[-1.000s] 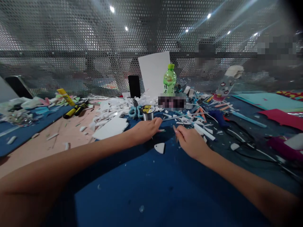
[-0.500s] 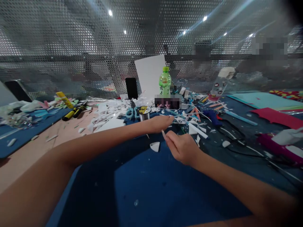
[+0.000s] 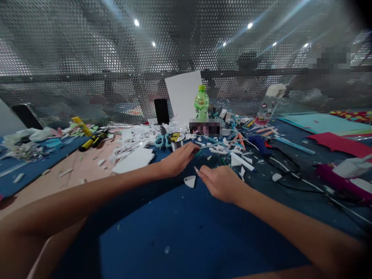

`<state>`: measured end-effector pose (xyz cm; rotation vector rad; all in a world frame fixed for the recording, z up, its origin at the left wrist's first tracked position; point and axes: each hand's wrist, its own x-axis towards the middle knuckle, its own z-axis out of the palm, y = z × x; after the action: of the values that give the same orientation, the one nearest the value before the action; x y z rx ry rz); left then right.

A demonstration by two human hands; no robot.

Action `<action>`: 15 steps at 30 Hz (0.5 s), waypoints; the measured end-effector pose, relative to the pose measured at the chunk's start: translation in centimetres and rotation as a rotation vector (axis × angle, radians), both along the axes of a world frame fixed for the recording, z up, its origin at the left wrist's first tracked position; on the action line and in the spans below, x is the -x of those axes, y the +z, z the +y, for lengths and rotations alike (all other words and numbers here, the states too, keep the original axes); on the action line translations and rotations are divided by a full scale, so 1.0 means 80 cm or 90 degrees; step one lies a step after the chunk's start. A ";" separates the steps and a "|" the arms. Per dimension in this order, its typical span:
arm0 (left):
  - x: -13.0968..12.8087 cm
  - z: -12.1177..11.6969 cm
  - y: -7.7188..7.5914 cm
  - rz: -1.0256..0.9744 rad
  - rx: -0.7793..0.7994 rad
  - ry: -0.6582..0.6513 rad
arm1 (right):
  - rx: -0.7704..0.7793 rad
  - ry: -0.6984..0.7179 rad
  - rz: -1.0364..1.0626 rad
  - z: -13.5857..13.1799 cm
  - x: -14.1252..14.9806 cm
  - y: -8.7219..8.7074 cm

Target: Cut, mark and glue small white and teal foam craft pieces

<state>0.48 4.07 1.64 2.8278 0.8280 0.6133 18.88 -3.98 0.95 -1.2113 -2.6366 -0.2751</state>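
My left hand (image 3: 179, 159) is closed at the near edge of the scrap pile. A thin pale-blue stick-like piece (image 3: 213, 145) extends rightward from its fingertips; its exact kind is unclear. My right hand (image 3: 223, 182) is to the right, fingers curled and thumb pressed to the forefinger; anything in that pinch is hidden. Between and just below the hands, a small white triangular piece (image 3: 190, 181) with a dark dot lies flat on the blue mat (image 3: 162, 232). Behind my left hand stands a spool (image 3: 177, 140) with a yellow-and-black label, beside blue-handled scissors (image 3: 162, 141).
White foam scraps (image 3: 136, 135) are heaped behind my left forearm, near a white foam sheet (image 3: 133, 161). A green bottle (image 3: 201, 104) and phone (image 3: 161, 111) stand behind. On the right are a white pen-like stick (image 3: 243, 161), cables, a purple glue gun (image 3: 338, 180) and a tumbler (image 3: 269, 104).
My left hand has drawn back leftward and toward me from the scraps, the pale-blue piece now showing at its fingertips. My right hand has barely moved.
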 end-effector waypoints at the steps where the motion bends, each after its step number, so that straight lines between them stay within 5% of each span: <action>1: 0.013 -0.008 -0.002 0.004 0.009 0.006 | 0.000 -0.029 -0.003 0.003 -0.001 -0.001; 7: 0.066 -0.029 -0.014 0.077 0.148 0.017 | 0.003 -0.149 -0.043 0.021 -0.009 -0.006; 15: 0.074 -0.032 -0.018 0.063 0.179 0.047 | 0.046 -0.143 -0.117 0.033 -0.020 0.003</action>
<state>-5.43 1.53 0.21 2.5985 0.9552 0.3369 20.46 -1.33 1.21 -1.5810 -2.6831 -0.3475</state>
